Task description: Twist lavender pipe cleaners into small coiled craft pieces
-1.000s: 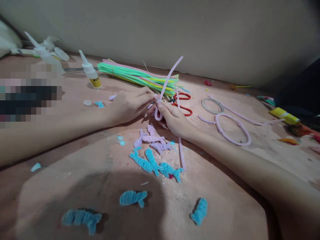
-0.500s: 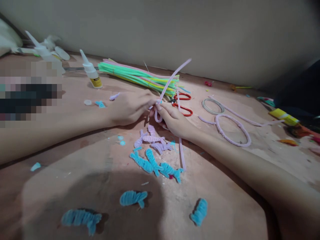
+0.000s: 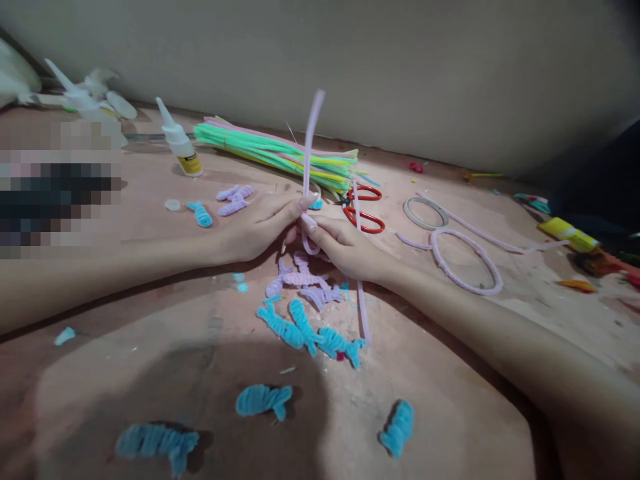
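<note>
A pale purple pipe cleaner [image 3: 311,143] stands up between my hands, its lower end bent into a small loop. My left hand [image 3: 270,223] pinches it between thumb and fingers. From the other side my right hand [image 3: 337,243] grips it near the loop, thumb on top. Beneath the hands lie several small purple fish shapes [image 3: 300,277] wound from pipe cleaner. Nearer to me are several blue fish shapes [image 3: 283,328]. Behind my left wrist rest more purple pieces [image 3: 236,199] and a blue fish [image 3: 202,214]. Another pipe cleaner [image 3: 363,307] passes under my right wrist.
Behind the hands lie a bundle of green, yellow and pink pipe cleaners [image 3: 270,155] and red-handled scissors [image 3: 365,217]. A glue bottle [image 3: 180,143] stands back left. On the right are a grey ring [image 3: 426,212] and a purple ring [image 3: 467,261]. A pixelated patch covers the far left.
The pipe cleaner's free end has swung from leaning right to nearly upright. My left hand has shifted slightly down and left, uncovering the purple pieces and blue fish behind it.
</note>
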`<state>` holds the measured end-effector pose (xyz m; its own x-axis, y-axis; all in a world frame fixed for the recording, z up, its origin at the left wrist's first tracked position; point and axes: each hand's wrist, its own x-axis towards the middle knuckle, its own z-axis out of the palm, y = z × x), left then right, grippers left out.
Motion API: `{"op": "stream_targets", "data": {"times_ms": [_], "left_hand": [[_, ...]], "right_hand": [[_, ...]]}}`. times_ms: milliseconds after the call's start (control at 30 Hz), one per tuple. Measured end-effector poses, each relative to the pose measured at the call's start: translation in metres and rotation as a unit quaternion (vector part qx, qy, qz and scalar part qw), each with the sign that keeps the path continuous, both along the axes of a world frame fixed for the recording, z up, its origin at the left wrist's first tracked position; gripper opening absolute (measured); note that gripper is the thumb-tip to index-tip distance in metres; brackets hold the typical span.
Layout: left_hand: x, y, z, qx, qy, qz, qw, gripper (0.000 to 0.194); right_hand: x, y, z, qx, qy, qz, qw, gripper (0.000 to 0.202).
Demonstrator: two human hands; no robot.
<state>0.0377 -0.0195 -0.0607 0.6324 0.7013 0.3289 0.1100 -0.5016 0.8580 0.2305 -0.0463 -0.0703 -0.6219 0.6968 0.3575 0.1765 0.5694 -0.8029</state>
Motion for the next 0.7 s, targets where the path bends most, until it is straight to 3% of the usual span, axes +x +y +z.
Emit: {"op": "stream_targets", "data": {"times_ms": [233,500,700], "left_hand": [[-0.0005,0.0050,0.0059,0.096,0.056,0.012,0.994,0.059],[0.0010,0.0053,-0.0008,-0.032,0.017,-0.023,0.999,0.052],[0.0070,0.0036,-0.0023,-0.090,-0.036,-0.014,0.995,0.044]], "right_hand": [[0.0015,-0.0005,0.0018,-0.003,0.002,0.003,1.000,0.052],[-0.0016,-0.0046,0.0036,-0.068,0.026,-0.005,0.997,0.052],[-0.0016,-0.0043,0.0003,-0.195,0.089,0.024,0.976,0.040]]}}
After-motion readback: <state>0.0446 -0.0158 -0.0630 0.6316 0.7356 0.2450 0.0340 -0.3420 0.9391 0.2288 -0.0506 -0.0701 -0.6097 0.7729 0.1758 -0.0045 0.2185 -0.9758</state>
